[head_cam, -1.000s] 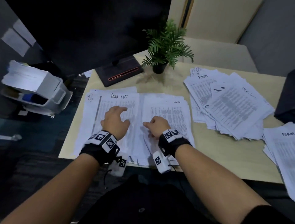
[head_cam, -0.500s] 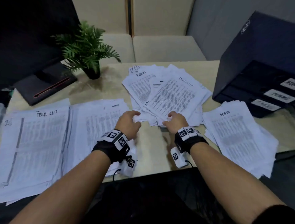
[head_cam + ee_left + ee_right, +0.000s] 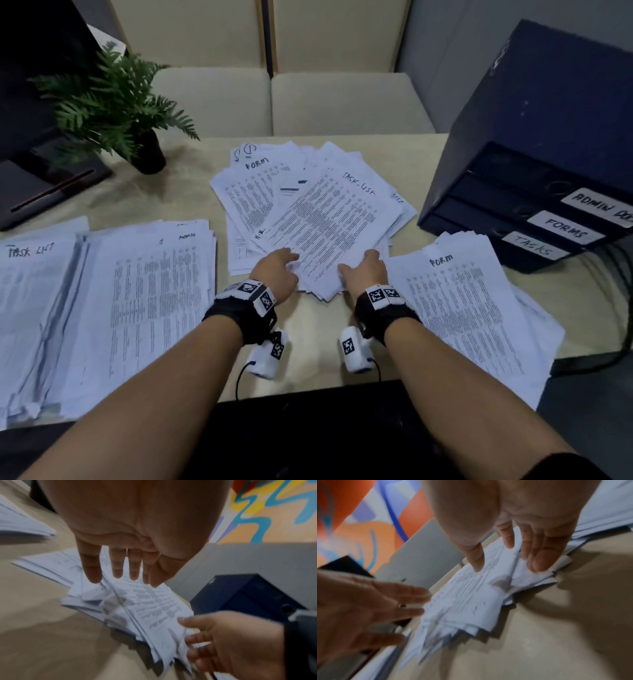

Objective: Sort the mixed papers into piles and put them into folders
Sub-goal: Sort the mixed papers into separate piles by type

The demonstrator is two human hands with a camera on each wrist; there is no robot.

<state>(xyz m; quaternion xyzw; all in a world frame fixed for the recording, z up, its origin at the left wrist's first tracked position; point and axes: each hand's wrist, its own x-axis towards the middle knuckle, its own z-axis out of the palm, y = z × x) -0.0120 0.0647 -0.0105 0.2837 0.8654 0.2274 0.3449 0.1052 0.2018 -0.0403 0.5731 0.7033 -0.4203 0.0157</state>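
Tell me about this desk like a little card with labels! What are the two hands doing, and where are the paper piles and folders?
Left hand: left hand open, fingers straight, at the near edge of the messy middle pile of white printed papers
Right hand: right hand open, touching the same pile's near edge
Left side: white stack headed TASK LIST
Right side: white stack headed FORM
Folders: dark blue folders with white labels, far right, reading FORMS and TASKS
Extra: green potted fern, far left
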